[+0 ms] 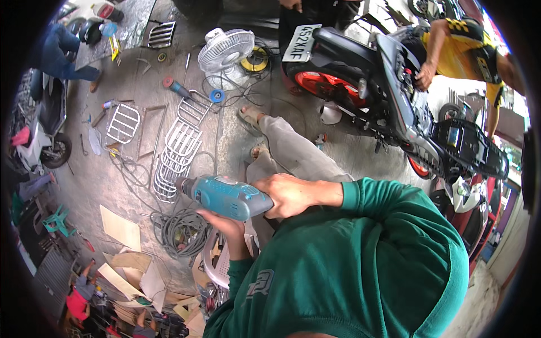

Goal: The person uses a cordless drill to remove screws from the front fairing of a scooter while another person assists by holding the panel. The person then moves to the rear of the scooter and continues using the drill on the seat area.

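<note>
Both of your hands grip the blue power drill (pixel 225 196): your right hand (pixel 290 194) wraps around its rear end, fingers closed over the casing, and your left hand (pixel 228 228) cups it from underneath, just below the body. You hold the drill in the air in front of your chest, its dark chuck pointing left, above the concrete floor (pixel 101 186). Past the chuck, white wire racks (pixel 177 152) lie on the floor, and a grey coiled cable (pixel 180 231) sits just below them, near pieces of cardboard (pixel 121 228). Your legs in grey trousers (pixel 293 155) stretch forward toward a white fan (pixel 225 50), which stands near the far edge of the floor beside a yellow cable reel (pixel 256 59). To your right stands a black and red motorbike (pixel 360 79), and a person in a yellow shirt (pixel 459 50) has a hand on it.
</note>
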`<state>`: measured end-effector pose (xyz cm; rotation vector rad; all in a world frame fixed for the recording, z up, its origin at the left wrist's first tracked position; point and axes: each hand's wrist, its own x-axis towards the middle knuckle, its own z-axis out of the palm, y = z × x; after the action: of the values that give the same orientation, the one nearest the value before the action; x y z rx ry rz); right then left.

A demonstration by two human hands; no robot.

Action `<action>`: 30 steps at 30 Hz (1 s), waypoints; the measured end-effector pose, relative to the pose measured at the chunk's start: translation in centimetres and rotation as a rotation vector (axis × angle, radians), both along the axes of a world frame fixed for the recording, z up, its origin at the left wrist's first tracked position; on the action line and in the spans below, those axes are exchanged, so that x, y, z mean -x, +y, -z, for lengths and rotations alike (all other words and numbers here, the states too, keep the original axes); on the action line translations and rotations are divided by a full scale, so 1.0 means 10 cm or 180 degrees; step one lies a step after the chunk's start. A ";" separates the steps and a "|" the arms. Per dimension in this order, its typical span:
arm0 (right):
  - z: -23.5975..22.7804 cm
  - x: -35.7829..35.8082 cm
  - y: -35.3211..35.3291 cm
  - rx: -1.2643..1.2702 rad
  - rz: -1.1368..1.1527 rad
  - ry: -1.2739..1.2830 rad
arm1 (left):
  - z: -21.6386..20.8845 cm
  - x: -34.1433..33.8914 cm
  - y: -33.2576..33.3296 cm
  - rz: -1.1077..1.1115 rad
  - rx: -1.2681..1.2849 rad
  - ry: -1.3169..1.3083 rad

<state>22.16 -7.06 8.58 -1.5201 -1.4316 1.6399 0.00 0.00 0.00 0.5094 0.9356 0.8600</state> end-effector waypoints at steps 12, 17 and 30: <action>-0.54 0.02 -0.99 -0.0879 0.0902 -0.0341 | -0.78 -0.38 0.19 0.0358 0.0660 -0.0365; -0.38 -0.09 -1.22 -0.0902 0.1160 -0.0210 | -0.84 -0.64 0.09 0.0318 0.0881 0.0486; -0.82 -0.59 -2.29 -0.0815 0.2254 -0.0412 | -1.32 -2.07 -0.71 0.1562 0.0737 0.0815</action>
<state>28.10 -30.01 16.80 -1.7280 -0.9415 0.9142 20.70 -7.07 13.20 0.6223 1.0668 0.2422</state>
